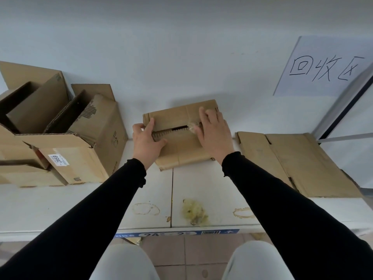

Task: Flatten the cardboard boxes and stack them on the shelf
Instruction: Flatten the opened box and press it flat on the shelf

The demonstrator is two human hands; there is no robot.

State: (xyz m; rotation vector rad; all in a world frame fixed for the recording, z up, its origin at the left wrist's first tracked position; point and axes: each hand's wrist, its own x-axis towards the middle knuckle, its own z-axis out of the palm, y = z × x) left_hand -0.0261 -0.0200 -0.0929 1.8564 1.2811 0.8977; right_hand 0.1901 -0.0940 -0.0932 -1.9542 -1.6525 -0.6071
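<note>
Straddling small brown cardboard box [182,136]: your left hand [146,141] grips left flap edge, right hand [215,134] presses flat; flap seam runs left-right between them.

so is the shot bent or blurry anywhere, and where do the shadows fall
Head view: wide-angle bend curves the shelf edge and stretches the sleeves; soft, even light, with a faint shadow on the wall behind the box; the left hand and right hand look sharp; the shelf-edge label is soft.
</note>
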